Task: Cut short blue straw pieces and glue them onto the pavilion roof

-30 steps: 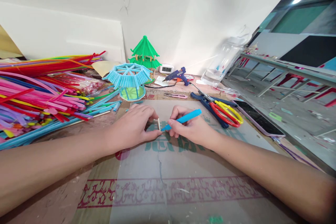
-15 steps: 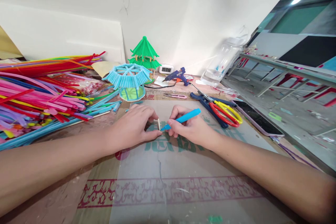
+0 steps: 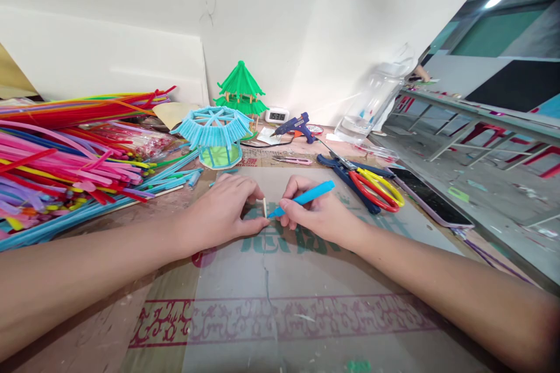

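Note:
Between the thumb and fingers of my left hand (image 3: 234,204) is a short pale wooden stick (image 3: 265,207), standing nearly upright in view. My right hand (image 3: 312,210) grips a blue marker (image 3: 306,193), its tip meeting the stick's lower end beside my left thumb. Both hands rest over a printed cardboard sheet (image 3: 332,280) under a clear cover. Beyond them stands a light-blue pipe-cleaner pavilion frame (image 3: 221,128) with a green base. Behind it rises a green tiered pagoda model (image 3: 240,90).
Bundles of coloured pipe cleaners (image 3: 65,169) fill the left side. To the right lie red-and-yellow-handled scissors (image 3: 378,189), dark-handled pliers (image 3: 345,178) and a phone (image 3: 431,195). Farther back are a blue glue gun (image 3: 297,125), pink tweezers (image 3: 292,160), a small clock (image 3: 277,114) and a clear bottle (image 3: 371,102).
Both hands, the stick and the marker stay practically in place. Part of a person, with an arm showing, has appeared behind the bottle at the far table.

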`<state>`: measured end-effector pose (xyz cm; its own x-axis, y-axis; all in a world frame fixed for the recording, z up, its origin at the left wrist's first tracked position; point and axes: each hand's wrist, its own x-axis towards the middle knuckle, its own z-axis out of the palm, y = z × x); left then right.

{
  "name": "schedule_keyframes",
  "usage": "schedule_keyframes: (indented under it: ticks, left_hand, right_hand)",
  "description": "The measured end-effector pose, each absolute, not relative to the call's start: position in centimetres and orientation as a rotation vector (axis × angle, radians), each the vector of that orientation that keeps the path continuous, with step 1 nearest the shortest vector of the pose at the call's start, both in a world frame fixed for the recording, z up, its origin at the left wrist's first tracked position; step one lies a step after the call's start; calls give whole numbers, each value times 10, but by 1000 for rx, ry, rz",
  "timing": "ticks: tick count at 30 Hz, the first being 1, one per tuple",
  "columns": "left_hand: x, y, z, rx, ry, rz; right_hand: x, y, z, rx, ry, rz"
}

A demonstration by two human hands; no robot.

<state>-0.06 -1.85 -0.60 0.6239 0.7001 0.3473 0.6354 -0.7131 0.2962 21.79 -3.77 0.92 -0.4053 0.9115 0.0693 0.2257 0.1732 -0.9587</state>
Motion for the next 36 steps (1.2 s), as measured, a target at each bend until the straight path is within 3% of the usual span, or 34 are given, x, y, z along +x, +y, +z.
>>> schedule_keyframes:
  ticks: [36]
  left_hand:
    - [0,-19,-5,2701,1098,648]
  right_hand:
    - [218,-35,6,-1046,-1758,1192]
